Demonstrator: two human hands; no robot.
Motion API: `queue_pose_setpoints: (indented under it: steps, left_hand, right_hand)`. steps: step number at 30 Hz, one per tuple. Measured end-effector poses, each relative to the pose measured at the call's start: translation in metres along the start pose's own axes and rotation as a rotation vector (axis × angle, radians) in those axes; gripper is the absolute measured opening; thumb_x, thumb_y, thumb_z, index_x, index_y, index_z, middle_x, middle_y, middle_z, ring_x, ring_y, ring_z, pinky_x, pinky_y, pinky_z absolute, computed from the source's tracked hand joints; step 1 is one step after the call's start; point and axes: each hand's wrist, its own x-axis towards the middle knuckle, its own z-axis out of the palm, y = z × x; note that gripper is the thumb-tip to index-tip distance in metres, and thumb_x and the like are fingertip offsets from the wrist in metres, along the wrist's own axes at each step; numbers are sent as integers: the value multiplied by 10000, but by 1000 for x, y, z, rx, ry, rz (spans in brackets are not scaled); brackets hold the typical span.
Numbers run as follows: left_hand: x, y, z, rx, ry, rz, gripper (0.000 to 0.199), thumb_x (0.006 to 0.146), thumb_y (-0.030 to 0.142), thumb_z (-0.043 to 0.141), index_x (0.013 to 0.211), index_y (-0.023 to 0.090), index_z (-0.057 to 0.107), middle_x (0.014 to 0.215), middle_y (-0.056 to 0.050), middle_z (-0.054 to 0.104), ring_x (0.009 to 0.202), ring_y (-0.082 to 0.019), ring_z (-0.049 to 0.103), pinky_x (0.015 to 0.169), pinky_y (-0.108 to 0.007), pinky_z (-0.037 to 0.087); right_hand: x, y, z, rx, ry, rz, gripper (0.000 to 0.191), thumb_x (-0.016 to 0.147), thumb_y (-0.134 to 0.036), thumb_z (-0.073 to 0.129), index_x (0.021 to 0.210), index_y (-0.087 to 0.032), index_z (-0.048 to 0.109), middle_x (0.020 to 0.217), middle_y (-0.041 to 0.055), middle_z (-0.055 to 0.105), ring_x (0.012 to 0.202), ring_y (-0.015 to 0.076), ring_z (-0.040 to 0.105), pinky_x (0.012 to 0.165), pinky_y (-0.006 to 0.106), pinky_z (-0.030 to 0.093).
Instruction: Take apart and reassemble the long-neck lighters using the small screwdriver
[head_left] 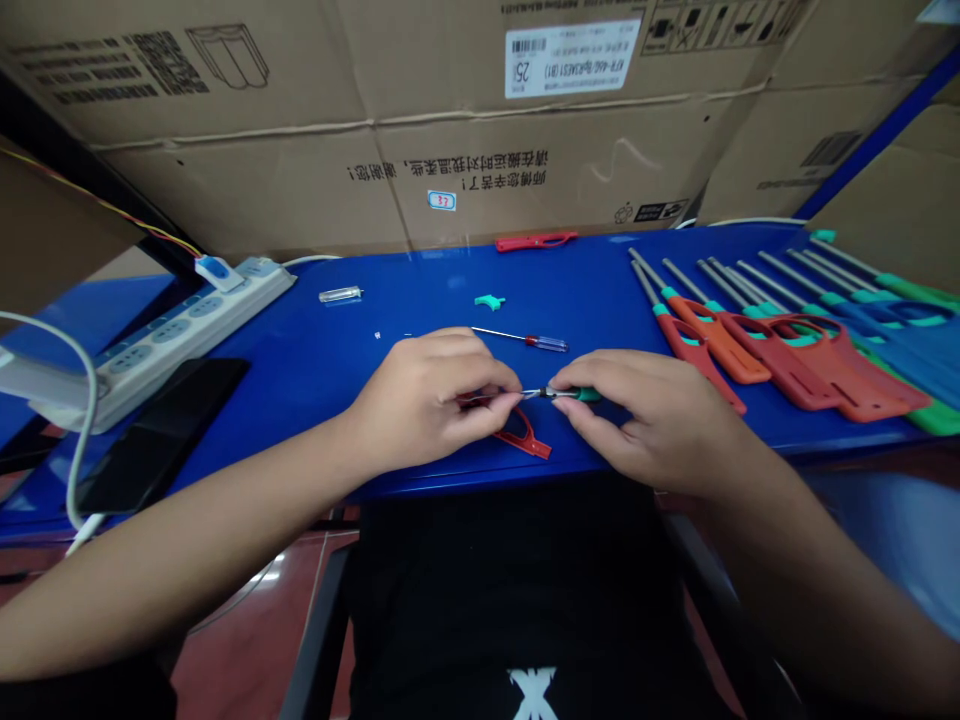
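Left hand [427, 402] grips the red plastic lighter handle [523, 436]; right hand [649, 418] pinches its green collar [586, 395]. Metal shaft [534, 394] lies left-to-right between both hands.

I'm working in a small assembly workshop: a blue surface [300, 385] holds rows of utility lighters [780, 340], with cardboard cartons [450, 170] stacked behind.
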Motion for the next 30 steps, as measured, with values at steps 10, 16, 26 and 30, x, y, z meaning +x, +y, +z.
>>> queue_pose_setpoints:
  steps: [10, 16, 26, 30]
  left_hand:
    - [-1, 10, 3, 180, -9, 64, 101, 905, 164, 607, 847, 139, 686, 702, -23, 656, 649, -121, 576, 673, -260, 501]
    - [0, 8, 6, 103, -8, 30, 104, 916, 174, 610, 894, 129, 702, 750, -40, 684, 693, -135, 607, 701, -275, 520]
    - [-1, 2, 0, -144, -29, -112, 237, 886, 190, 644, 1107, 166, 725, 906, -39, 760, 808, -134, 701, 726, -237, 564]
    - [1, -2, -4, -190, -64, -137, 277, 872, 228, 673, 1139, 167, 713, 960, -45, 761, 859, -142, 711, 791, -248, 575]
  right_hand:
    - [0, -7, 1, -43, 3, 0, 150, 946, -224, 565, 1028, -161, 674, 994, 47, 738, 909, 168, 680, 846, 283, 507]
    - [3, -12, 2, -28, 2, -8, 168, 956, -214, 551, 1030, -136, 681, 993, 60, 738, 930, 167, 681, 878, 274, 501]
    - [1, -6, 1, -36, 45, 19, 128, 942, -227, 581, 1020, -182, 674, 993, 32, 745, 901, 156, 689, 819, 273, 516]
    - [0, -5, -1, -23, 29, 41, 137, 941, -242, 579, 1031, -194, 671, 998, 32, 746, 898, 167, 692, 806, 298, 526]
